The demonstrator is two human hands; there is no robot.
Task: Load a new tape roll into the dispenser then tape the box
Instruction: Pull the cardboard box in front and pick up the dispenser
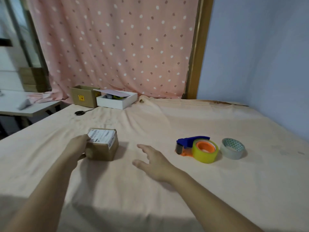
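Observation:
A small brown cardboard box (104, 148) with a white shipping label on top sits on the peach cloth, left of centre. My left hand (78, 147) grips its left side, fingers on the top edge. My right hand (153, 162) hovers open just above the cloth, to the right of the box and apart from it. Farther right lies a blue and orange tape dispenser (187, 144) with a yellowish tape roll (205, 151) on its orange hub. A clear tape roll (232, 148) with a patterned core lies beside it on the right.
Black scissors (81, 112) lie near the table's far left edge. An open brown carton (83, 96) and a white box (117, 99) with a loose lid stand at the back by the pink dotted curtain. A blue wall borders the right side.

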